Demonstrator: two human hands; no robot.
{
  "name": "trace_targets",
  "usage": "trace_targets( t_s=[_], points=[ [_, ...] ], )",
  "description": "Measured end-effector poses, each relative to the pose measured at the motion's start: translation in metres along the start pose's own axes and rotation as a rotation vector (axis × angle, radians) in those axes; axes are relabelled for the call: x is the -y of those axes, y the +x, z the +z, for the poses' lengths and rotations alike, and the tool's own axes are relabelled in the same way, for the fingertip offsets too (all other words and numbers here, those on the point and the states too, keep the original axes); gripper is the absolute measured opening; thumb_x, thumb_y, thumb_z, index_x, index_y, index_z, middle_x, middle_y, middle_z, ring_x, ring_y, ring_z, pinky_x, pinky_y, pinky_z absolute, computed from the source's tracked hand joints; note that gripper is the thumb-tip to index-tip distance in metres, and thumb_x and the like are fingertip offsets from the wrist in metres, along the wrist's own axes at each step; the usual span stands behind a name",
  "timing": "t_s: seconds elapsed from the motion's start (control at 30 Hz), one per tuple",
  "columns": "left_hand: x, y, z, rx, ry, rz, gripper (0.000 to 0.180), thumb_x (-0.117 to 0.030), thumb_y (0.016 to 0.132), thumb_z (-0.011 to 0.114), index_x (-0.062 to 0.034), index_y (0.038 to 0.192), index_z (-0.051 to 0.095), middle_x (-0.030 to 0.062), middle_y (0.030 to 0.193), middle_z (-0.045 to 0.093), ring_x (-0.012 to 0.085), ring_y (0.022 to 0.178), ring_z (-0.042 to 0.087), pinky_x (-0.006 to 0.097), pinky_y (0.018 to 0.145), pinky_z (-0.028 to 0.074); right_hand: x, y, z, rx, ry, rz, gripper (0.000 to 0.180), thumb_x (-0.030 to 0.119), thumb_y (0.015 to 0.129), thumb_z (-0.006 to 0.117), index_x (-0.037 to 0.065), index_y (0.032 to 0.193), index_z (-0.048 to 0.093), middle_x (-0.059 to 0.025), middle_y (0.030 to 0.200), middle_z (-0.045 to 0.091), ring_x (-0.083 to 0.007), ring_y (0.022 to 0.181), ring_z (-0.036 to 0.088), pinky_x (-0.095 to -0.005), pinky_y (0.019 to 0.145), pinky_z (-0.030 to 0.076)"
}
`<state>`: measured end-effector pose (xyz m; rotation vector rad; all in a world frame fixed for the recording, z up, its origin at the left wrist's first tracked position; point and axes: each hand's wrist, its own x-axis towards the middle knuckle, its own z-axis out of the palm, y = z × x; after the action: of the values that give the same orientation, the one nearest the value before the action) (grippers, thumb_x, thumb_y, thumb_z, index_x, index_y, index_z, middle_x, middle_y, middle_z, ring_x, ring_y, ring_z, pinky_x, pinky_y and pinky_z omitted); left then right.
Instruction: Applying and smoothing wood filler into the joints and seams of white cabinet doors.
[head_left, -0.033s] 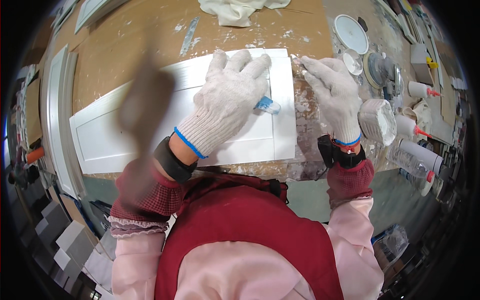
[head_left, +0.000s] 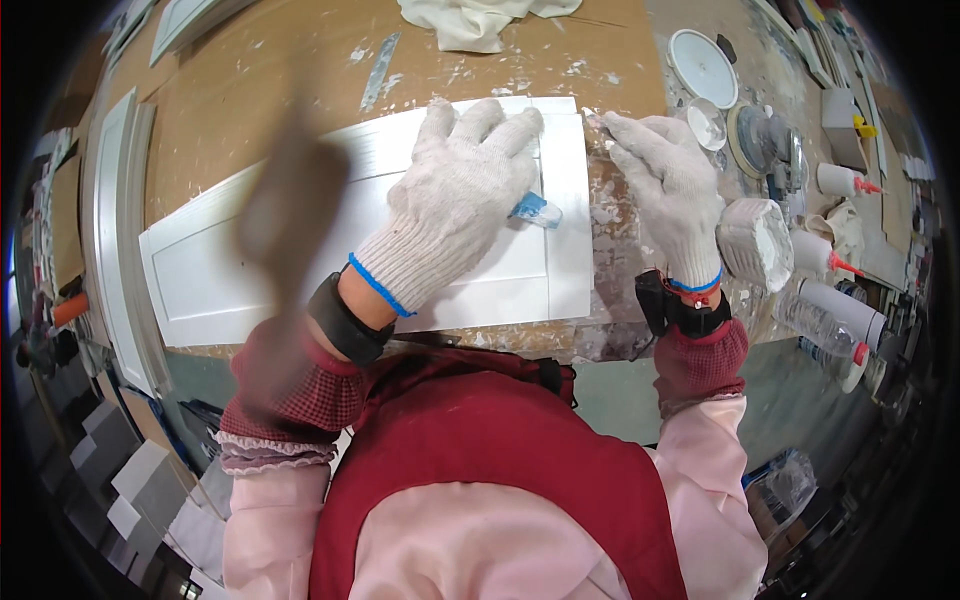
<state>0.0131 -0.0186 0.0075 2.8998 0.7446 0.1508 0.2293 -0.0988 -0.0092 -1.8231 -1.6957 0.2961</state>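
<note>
A white framed panel (head_left: 340,210) lies on the bench in front of me, its right end between my hands. My left hand (head_left: 455,185), in a white knit glove, rests over this panel with its fingers spread. From beneath its thumb side sticks a blue putty scraper (head_left: 538,210) with white filler on it; its grip and my thumb are hidden under the glove. Just beyond the panel's right edge, my gloved right hand (head_left: 665,180) reaches with loosely bent fingers apart, their tips by the far right corner. Nothing shows in it.
A tub of white filler (head_left: 755,243) stands beside my right wrist. Around it are a round white lid (head_left: 703,68), a sander (head_left: 765,140), glue bottles (head_left: 845,180) and a plastic bottle (head_left: 820,325). Cloth (head_left: 480,25) lies far back; panels (head_left: 120,240) stand left. A blurred brown shape (head_left: 290,200) hangs close.
</note>
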Motion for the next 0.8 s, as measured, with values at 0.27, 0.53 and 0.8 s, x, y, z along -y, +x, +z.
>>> trace_targets(
  t_s=[0.27,0.53,0.8],
  points=[
    [-0.0005,-0.0010,-0.0012,0.006,0.007,-0.010,0.017,-0.012,0.077,0.062,-0.0077,0.092,0.069,0.0004,0.129,0.055,0.0244,0.122,0.048,0.044,0.104,0.039,0.0035,-0.0002,-0.0027,0.051,-0.078,-0.017,0.027,0.013,0.086,0.067,0.014,0.113,0.071,-0.0101,0.095,0.065,-0.0261,0.089,0.063,-0.0347,0.076,0.051],
    [0.0001,-0.0001,-0.0007,-0.003,-0.014,0.002,0.015,-0.013,0.077,0.062,-0.0075,0.090,0.068,0.0004,0.126,0.055,0.0246,0.120,0.050,0.045,0.104,0.040,0.0003,0.0010,-0.0007,-0.009,-0.024,-0.095,0.027,0.013,0.085,0.068,0.014,0.112,0.071,-0.0093,0.094,0.065,-0.0252,0.087,0.064,-0.0346,0.074,0.053],
    [0.0008,-0.0001,-0.0002,-0.020,-0.013,0.003,0.014,-0.014,0.076,0.062,-0.0078,0.087,0.067,0.0013,0.125,0.056,0.0246,0.117,0.051,0.045,0.101,0.041,-0.0033,-0.0006,-0.0030,0.034,-0.087,-0.053,0.026,0.013,0.085,0.068,0.015,0.111,0.072,-0.0089,0.094,0.065,-0.0249,0.086,0.064,-0.0342,0.074,0.053]
  ],
)
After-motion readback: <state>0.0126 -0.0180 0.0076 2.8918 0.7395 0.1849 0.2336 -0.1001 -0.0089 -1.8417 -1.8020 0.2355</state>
